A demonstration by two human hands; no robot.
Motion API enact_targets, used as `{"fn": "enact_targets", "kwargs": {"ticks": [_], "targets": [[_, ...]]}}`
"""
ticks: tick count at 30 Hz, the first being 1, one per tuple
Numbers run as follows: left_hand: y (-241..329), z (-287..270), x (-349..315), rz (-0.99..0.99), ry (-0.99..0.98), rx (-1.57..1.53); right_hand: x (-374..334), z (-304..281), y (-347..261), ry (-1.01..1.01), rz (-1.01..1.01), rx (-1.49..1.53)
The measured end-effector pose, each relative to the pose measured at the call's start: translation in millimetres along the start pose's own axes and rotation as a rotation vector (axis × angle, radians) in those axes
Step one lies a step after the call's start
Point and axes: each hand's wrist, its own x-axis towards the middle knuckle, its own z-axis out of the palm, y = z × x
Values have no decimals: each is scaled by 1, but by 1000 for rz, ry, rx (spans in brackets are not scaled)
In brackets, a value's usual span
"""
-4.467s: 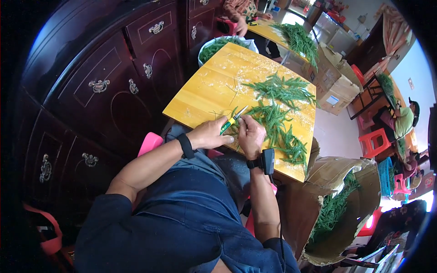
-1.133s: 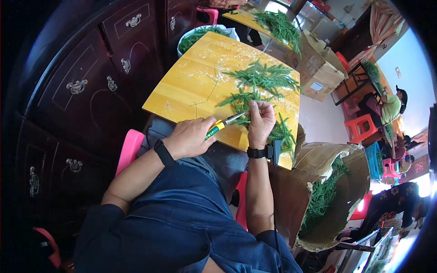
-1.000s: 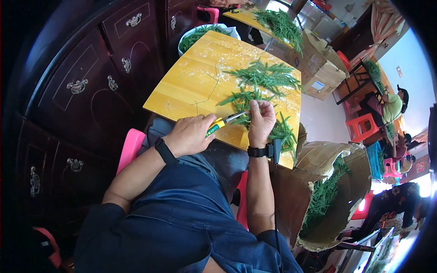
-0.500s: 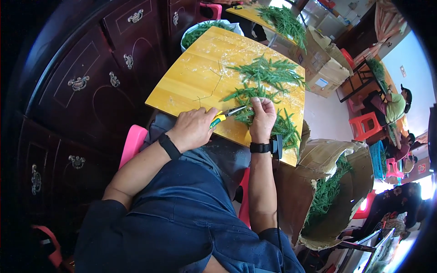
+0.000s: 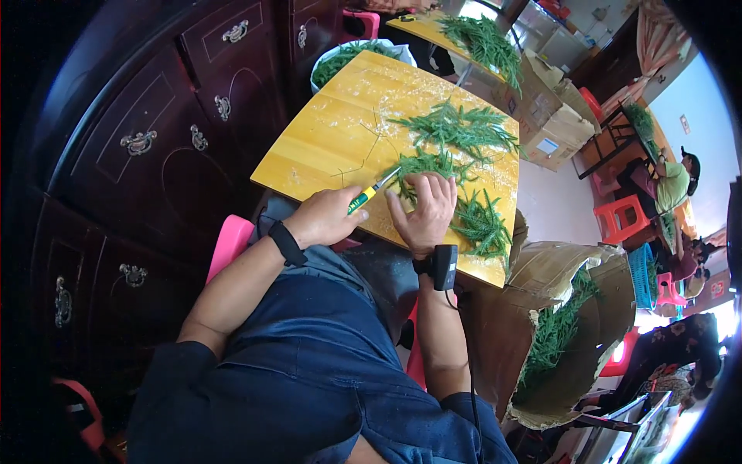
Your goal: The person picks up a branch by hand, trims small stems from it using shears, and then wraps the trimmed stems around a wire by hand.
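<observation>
My left hand (image 5: 326, 216) is closed around the yellow-and-green handles of a pair of long-nosed pliers (image 5: 362, 199). The metal jaws point up and to the right, their tips by a middle bunch of artificial-looking green sprigs (image 5: 427, 163). Palm down, my right hand (image 5: 427, 215) lies over the near edge of that bunch. Its thumb stands apart from the bent fingers, whose tips touch or cover some of the leaves. A larger pile of sprigs (image 5: 464, 127) lies farther back, and a smaller bunch (image 5: 483, 224) is to the right of my right hand.
Bent thin wires (image 5: 375, 139) and white crumbs lie on the yellow table (image 5: 309, 158). A torn cardboard box (image 5: 502, 340) of greenery stands at right, a white sack (image 5: 402, 52) behind. Dark cabinets (image 5: 162, 170) line the left. People sit at another table, far right.
My right hand has turned from a raised pinch to palm down, with thumb and fingers spread. The pliers' tips have swung leftward and now point more steeply away from me.
</observation>
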Motion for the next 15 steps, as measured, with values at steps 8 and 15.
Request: {"fn": "enact_targets", "kwargs": {"ticks": [8,15], "targets": [[-1,-7,-3,-88,-159,-316,-7,19,12,104,122,172],[-3,-9,0,-9,-67,-270,-12,28,24,63,492,761]]}}
